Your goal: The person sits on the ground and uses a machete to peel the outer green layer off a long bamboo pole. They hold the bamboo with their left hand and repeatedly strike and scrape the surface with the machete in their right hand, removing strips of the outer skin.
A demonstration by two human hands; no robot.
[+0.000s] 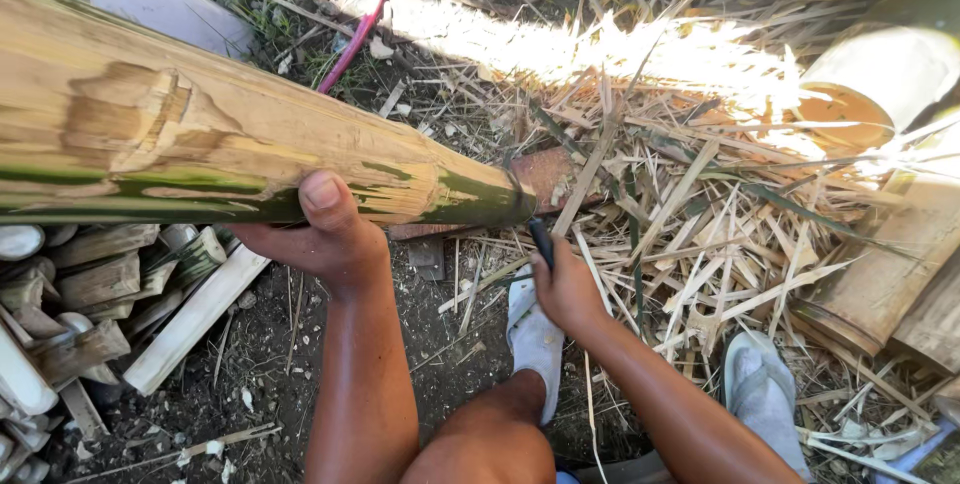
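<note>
A thick bamboo pole point(200, 144) lies slanting across the upper left of the view, its skin partly shaved to pale yellow with green streaks left, and everything else is placed from it. The left hand point(320, 229) cups the pole from below near its cut end, thumb pressed up against the near side and the fingers wrapped under, so it is clasped on the pole. Just below and to the right of the pole's end, the right hand point(565, 289) is clenched around a dark handle point(541, 241); the blade seems to run up behind the pole's end, though it is too hidden among the shavings to be sure. Right of the pole's end spreads a heap of dry bamboo slivers point(700, 214), partly in harsh sunlight. Below the pole on the left lies a pile of short split bamboo pieces point(90, 294) on dark soil. Beyond the pole, a red hose point(360, 19) curves over the ground. Far right of the pole's end rest 2 or more wide bamboo sections point(880, 274). Below the pole's end, 2 pale sandals point(535, 339) show on the person's feet.
</note>
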